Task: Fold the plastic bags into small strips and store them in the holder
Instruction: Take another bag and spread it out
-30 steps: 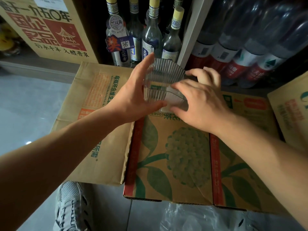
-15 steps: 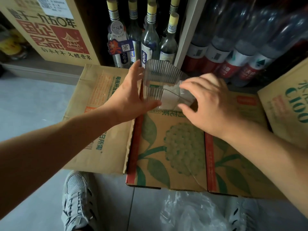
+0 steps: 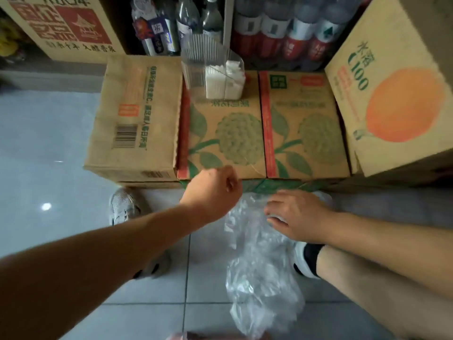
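A clear ribbed plastic holder (image 3: 203,57) stands at the back of the green-printed carton (image 3: 228,143), with white folded strips (image 3: 226,81) inside it. A crumpled clear plastic bag (image 3: 259,261) lies on the tiled floor in front of the carton, between my feet. My right hand (image 3: 296,215) rests on the bag's upper end with its fingers spread over the plastic. My left hand (image 3: 214,191) hangs at the carton's front edge, just left of the bag's top, fingers curled under. Whether it holds any plastic is hidden.
A plain brown carton (image 3: 137,119) sits left of the green one and an orange-printed box (image 3: 392,94) stands on the right. Bottles (image 3: 282,28) line the shelf behind. My shoes (image 3: 122,204) and bare right leg (image 3: 382,280) flank the bag.
Both hands have left the holder and dropped to the floor in front of the carton. The right hand now lies on the clear bag. The view has tilted down.
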A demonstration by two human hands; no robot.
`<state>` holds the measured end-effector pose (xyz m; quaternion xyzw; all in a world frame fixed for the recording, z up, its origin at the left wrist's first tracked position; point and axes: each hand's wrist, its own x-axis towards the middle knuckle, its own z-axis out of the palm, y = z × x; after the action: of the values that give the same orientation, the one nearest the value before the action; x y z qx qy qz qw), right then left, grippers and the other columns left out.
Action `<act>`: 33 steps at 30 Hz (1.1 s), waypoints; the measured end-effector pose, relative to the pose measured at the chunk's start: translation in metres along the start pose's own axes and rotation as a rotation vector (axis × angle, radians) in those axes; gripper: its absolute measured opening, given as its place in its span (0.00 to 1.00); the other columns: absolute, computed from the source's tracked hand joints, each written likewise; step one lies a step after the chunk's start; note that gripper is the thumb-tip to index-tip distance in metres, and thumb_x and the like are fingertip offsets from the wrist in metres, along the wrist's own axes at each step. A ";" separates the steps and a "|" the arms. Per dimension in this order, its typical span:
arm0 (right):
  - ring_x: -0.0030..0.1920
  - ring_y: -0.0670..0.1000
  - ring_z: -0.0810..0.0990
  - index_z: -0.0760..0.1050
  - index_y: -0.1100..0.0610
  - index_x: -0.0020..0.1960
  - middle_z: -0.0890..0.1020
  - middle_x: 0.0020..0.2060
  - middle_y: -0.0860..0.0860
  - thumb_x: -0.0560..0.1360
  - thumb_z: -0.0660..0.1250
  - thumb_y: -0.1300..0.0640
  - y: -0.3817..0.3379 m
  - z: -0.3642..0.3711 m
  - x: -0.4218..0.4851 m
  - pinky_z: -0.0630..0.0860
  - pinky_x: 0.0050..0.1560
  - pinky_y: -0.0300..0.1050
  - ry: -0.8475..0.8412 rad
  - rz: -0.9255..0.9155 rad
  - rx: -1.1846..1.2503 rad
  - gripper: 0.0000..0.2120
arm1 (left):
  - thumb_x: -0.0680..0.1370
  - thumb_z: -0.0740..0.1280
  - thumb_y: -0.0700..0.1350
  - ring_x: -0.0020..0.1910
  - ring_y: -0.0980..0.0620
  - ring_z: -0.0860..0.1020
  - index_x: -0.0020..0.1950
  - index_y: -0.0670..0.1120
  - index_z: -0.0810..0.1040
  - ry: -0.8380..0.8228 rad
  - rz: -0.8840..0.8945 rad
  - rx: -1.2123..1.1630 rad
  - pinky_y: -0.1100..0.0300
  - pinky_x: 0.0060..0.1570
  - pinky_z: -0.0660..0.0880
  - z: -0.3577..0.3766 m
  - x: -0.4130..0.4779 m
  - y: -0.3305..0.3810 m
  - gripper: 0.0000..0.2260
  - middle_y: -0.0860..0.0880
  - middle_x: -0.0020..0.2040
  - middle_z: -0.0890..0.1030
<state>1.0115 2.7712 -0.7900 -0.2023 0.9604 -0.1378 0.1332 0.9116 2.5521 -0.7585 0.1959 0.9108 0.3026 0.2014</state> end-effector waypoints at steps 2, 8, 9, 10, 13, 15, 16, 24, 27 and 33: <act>0.48 0.56 0.82 0.81 0.53 0.47 0.82 0.45 0.50 0.75 0.67 0.50 0.002 0.026 -0.017 0.81 0.45 0.52 -0.065 0.106 0.031 0.08 | 0.76 0.66 0.50 0.42 0.44 0.80 0.40 0.50 0.77 -0.102 -0.132 -0.023 0.56 0.41 0.75 0.038 -0.020 -0.006 0.07 0.49 0.40 0.82; 0.66 0.55 0.70 0.76 0.49 0.65 0.75 0.62 0.49 0.77 0.69 0.42 0.016 0.067 -0.029 0.69 0.64 0.50 -0.305 0.424 -0.009 0.20 | 0.76 0.72 0.60 0.57 0.44 0.80 0.57 0.50 0.78 -0.498 -0.449 -0.011 0.56 0.53 0.75 0.130 -0.048 -0.042 0.18 0.47 0.57 0.82; 0.66 0.55 0.70 0.75 0.48 0.66 0.75 0.62 0.49 0.76 0.69 0.40 0.021 0.071 -0.029 0.68 0.64 0.50 -0.303 0.473 -0.019 0.21 | 0.74 0.72 0.63 0.60 0.44 0.79 0.62 0.48 0.77 -0.547 -0.483 -0.010 0.56 0.56 0.75 0.141 -0.051 -0.048 0.25 0.46 0.61 0.80; 0.66 0.56 0.70 0.74 0.48 0.66 0.75 0.62 0.49 0.76 0.69 0.39 0.025 0.074 -0.029 0.67 0.64 0.51 -0.318 0.516 -0.016 0.22 | 0.73 0.73 0.65 0.61 0.44 0.78 0.67 0.47 0.75 -0.587 -0.517 -0.026 0.55 0.59 0.75 0.151 -0.055 -0.052 0.31 0.46 0.63 0.78; 0.63 0.56 0.74 0.76 0.49 0.63 0.76 0.58 0.50 0.76 0.71 0.44 0.033 0.081 -0.029 0.68 0.62 0.51 -0.364 0.568 0.096 0.18 | 0.69 0.77 0.64 0.65 0.44 0.75 0.72 0.45 0.70 -0.639 -0.587 -0.098 0.52 0.64 0.74 0.173 -0.067 -0.061 0.40 0.45 0.68 0.75; 0.57 0.55 0.77 0.77 0.50 0.58 0.76 0.53 0.49 0.77 0.72 0.51 0.035 0.087 -0.031 0.70 0.56 0.48 -0.337 0.567 0.186 0.12 | 0.69 0.78 0.62 0.63 0.45 0.76 0.71 0.46 0.71 -0.620 -0.577 -0.087 0.53 0.63 0.74 0.181 -0.071 -0.064 0.37 0.46 0.67 0.76; 0.55 0.55 0.79 0.78 0.50 0.56 0.76 0.49 0.48 0.77 0.72 0.53 0.036 0.089 -0.032 0.71 0.53 0.47 -0.315 0.574 0.227 0.09 | 0.70 0.78 0.60 0.62 0.46 0.77 0.69 0.47 0.73 -0.592 -0.570 -0.088 0.54 0.62 0.75 0.183 -0.071 -0.065 0.34 0.46 0.66 0.77; 0.63 0.52 0.71 0.76 0.45 0.60 0.78 0.58 0.46 0.74 0.72 0.41 0.035 0.087 -0.030 0.60 0.61 0.50 -0.485 0.483 0.051 0.17 | 0.73 0.76 0.58 0.58 0.49 0.79 0.67 0.49 0.74 -0.362 -0.564 -0.292 0.60 0.50 0.75 0.194 -0.041 -0.049 0.27 0.50 0.60 0.81; 0.59 0.51 0.77 0.80 0.47 0.53 0.82 0.55 0.46 0.77 0.71 0.51 0.030 0.084 -0.030 0.65 0.57 0.46 -0.380 0.549 0.193 0.05 | 0.75 0.77 0.52 0.47 0.52 0.78 0.68 0.48 0.73 -0.299 -0.661 -0.459 0.66 0.35 0.69 0.202 -0.033 -0.039 0.26 0.54 0.47 0.80; 0.46 0.44 0.77 0.80 0.50 0.45 0.80 0.43 0.43 0.73 0.78 0.52 0.029 0.046 -0.017 0.68 0.42 0.40 -0.283 0.638 0.555 0.07 | 0.75 0.77 0.52 0.38 0.50 0.74 0.48 0.38 0.81 -0.308 -0.557 -0.777 0.58 0.41 0.73 0.161 -0.024 -0.039 0.17 0.46 0.39 0.78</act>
<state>1.0304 2.7938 -0.8383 0.1304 0.8738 -0.3132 0.3485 1.0011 2.5875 -0.8955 -0.1016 0.7081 0.5218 0.4647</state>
